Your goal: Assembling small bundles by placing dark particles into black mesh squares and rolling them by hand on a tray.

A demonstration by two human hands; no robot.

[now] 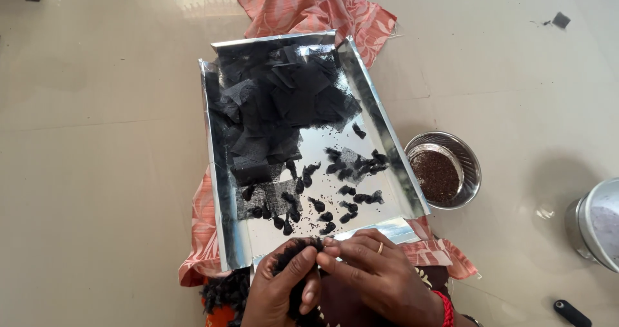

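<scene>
Both hands were closed on a black string of bundles (298,282): the left hand (278,291) gripped it, the right hand (377,269) pinched its end, beside the metal tray (222,192).

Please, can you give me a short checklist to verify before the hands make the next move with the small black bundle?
1. Both hands meet on the bundle: ok. The left hand and right hand pinch the black bundle together.
2. Bundle tied shut: cannot tell, the fingers cover it.
3. Metal tray lies flat on the orange cloth: ok.
4. Supply of black net squares in the tray: ok, many remain.
5. Steel bowl holds dark seeds, beside the tray: ok.
6. Finished small bundles stay inside the tray: ok.
</scene>
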